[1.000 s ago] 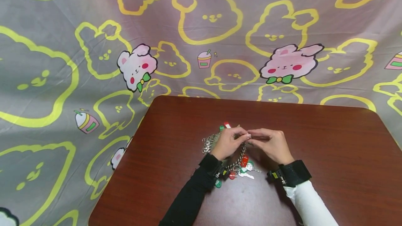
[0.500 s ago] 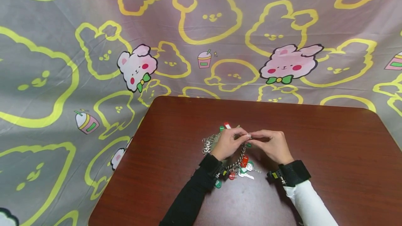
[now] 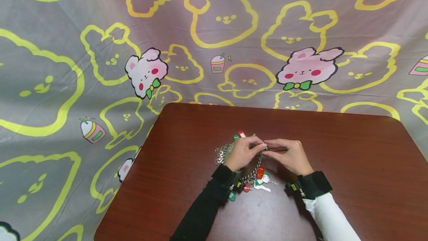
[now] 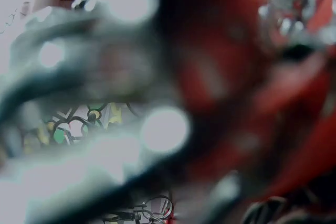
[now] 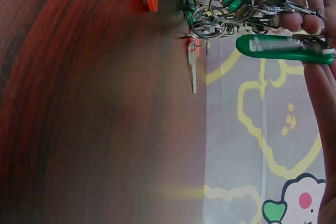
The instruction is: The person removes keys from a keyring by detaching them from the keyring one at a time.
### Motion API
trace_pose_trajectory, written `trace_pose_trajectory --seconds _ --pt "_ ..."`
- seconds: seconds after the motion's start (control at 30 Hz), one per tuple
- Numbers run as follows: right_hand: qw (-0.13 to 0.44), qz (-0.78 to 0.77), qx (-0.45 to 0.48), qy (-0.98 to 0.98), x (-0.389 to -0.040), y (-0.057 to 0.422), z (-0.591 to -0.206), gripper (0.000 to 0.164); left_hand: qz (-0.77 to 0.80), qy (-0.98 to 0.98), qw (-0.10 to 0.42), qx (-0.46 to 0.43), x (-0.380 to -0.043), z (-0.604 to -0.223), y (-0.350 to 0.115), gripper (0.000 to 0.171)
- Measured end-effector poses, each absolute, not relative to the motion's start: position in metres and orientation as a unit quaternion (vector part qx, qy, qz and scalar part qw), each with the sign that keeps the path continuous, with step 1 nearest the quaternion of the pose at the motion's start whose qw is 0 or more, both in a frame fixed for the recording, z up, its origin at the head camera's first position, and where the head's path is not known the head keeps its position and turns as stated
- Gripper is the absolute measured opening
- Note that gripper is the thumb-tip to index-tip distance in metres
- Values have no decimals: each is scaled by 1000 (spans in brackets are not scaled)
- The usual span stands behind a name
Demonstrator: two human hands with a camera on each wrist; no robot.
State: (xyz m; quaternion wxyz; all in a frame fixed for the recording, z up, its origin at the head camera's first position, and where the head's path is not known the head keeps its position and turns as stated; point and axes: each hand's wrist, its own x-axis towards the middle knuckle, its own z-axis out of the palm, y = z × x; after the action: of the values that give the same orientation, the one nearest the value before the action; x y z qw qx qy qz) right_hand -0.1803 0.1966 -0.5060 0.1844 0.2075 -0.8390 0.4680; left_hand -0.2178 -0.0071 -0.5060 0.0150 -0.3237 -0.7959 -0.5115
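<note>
In the head view my left hand (image 3: 245,152) pinches a small metal piece at the end of a chain of key rings (image 3: 255,168). My right hand (image 3: 289,154) meets it fingertip to fingertip, just above the table. A green key tag (image 5: 283,49) with a clear label window lies at the right hand's fingers in the right wrist view, beside the linked rings (image 5: 231,6). One key (image 5: 192,66) dangles below them. Blurred metal and a red key tag (image 4: 215,72) fill the left wrist view, so the left fingers are mostly hidden there.
More keys (image 3: 262,187) and a red tag (image 3: 260,172) lie by the left wrist on the brown table (image 3: 361,159). Another red tag (image 3: 242,134) and a green tag (image 3: 236,137) lie beyond the left hand. A patterned curtain (image 3: 207,29) hangs behind the table.
My right fingers shift slightly against the left fingertips, and the green piece between them turns. The left hand and the chain stay where they were.
</note>
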Motion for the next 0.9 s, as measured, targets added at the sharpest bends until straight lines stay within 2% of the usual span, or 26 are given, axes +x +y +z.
trace_pose_trajectory --seconds 0.17,0.37,0.53,0.7,0.9 --pt "192 460 195 -845 -181 196 -508 32 -507 -797 13 -328 -217 -508 -7 15" --pt "197 464 195 -841 -181 198 -507 36 -511 -796 9 -325 -217 -509 -6 14" --pt "221 426 191 -856 -185 209 -509 34 -505 -800 4 -324 -218 -509 -7 16" --pt "231 404 126 -876 -188 238 -515 30 -504 -800 0 -325 -218 -510 -9 20" --pt "185 375 10 -909 -185 286 -524 24 -485 -818 2 -310 -219 -512 -11 21"
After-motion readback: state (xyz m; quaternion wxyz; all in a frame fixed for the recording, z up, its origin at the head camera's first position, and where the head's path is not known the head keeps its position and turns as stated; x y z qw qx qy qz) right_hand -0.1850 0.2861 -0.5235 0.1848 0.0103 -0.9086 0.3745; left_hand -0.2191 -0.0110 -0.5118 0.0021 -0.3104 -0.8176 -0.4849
